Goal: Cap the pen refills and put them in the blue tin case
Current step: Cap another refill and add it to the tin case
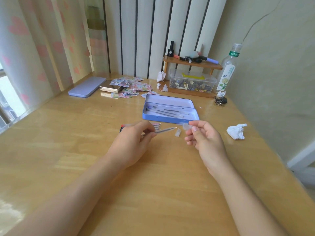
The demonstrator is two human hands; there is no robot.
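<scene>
The blue tin case (170, 118) lies open on the wooden desk, with several capped refills (166, 111) inside. My left hand (131, 142) pinches a pen refill (166, 130), its tip pointing right. My right hand (204, 137) holds a clear cap (186, 127) between thumb and forefinger, a short gap from the refill's tip. Another clear cap (177, 133) lies on the desk between the hands. More uncapped refills (156, 126) lie behind my left hand, partly hidden by it.
A crumpled white tissue (236, 131) lies to the right. At the back are the tin lid (87, 86), scattered stickers (133, 86), a clear box (192, 82) under a small wooden shelf (192, 63), and a bottle (228, 68). The wall runs along the right.
</scene>
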